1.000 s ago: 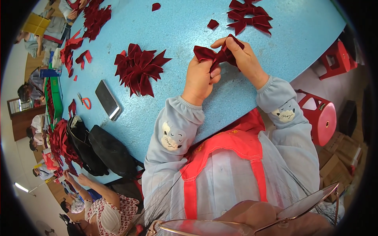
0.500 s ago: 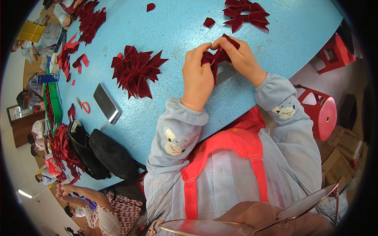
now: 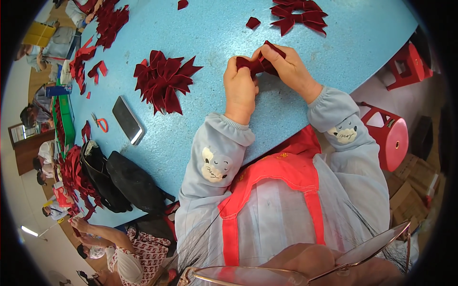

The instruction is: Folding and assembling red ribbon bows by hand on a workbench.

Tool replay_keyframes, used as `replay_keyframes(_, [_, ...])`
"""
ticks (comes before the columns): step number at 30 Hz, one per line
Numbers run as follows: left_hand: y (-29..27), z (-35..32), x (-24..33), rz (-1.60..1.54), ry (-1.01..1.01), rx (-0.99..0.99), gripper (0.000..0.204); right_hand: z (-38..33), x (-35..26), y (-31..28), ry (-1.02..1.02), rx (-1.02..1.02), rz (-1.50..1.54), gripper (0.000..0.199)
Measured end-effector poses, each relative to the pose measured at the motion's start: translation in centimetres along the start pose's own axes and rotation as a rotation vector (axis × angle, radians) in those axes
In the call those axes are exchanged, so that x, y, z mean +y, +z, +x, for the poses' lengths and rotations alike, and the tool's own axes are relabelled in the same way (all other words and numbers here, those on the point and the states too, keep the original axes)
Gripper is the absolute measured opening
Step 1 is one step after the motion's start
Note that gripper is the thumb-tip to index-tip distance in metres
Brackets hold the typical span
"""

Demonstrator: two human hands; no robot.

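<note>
Pinching a dark-red velvet ribbon bow [image 3: 257, 66] above a speckled blue tabletop [image 3: 200, 102].
Left hand [image 3: 240, 91] and right hand [image 3: 295, 72] each grip one side, apparently to hold it spread between them.

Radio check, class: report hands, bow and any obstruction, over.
Left hand, right hand: both gripping bow. Bow dark red, over table. Pile left, apart; no obstruction seen.
</note>
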State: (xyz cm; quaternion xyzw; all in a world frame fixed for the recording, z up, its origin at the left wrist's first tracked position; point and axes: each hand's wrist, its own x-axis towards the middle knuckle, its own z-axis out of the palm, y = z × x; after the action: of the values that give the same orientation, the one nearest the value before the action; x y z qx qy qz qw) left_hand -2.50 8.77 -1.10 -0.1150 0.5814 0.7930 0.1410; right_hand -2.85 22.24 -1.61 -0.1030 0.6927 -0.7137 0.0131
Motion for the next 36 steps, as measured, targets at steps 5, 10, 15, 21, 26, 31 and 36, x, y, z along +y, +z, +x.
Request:
replay_keyframes(5, [-0.2,0.2,-0.1,-0.128,-0.042,0.025,0.014,0.1,0.2,-0.1,0.064,-0.011,0.076,0.036])
replay_keyframes(10, [0.0,0.0,0.2,-0.265,-0.037,0.018,0.010,0.2,0.3,-0.1,0.084,0.001,0.050,0.038])
replay_keyframes(15, [-0.2,0.0,0.0,-0.325,-0.095,0.013,0.008,0.2,0.1,0.1,0.103,0.003,0.071,0.039])
replay_keyframes(21, [-0.5,0.3,0.0,-0.451,-0.201,-0.009,0.007,0.2,0.1,0.2,0.112,0.004,0.072,0.040])
replay_keyframes(26, [-1.0,0.5,0.0,-0.572,-0.268,-0.046,0.007,0.2,-0.4,0.3,0.107,0.002,0.070,0.041])
replay_keyframes(31, [-1.7,0.9,0.0,-0.412,-0.153,-0.148,0.006,0.3,-0.9,0.0,0.165,0.060,0.092,0.043])
replay_keyframes(36, [-1.3,-0.8,1.7,-0.348,-0.139,-0.132,0.016,0.5,-0.7,-0.4,0.215,0.165,0.101,0.044])
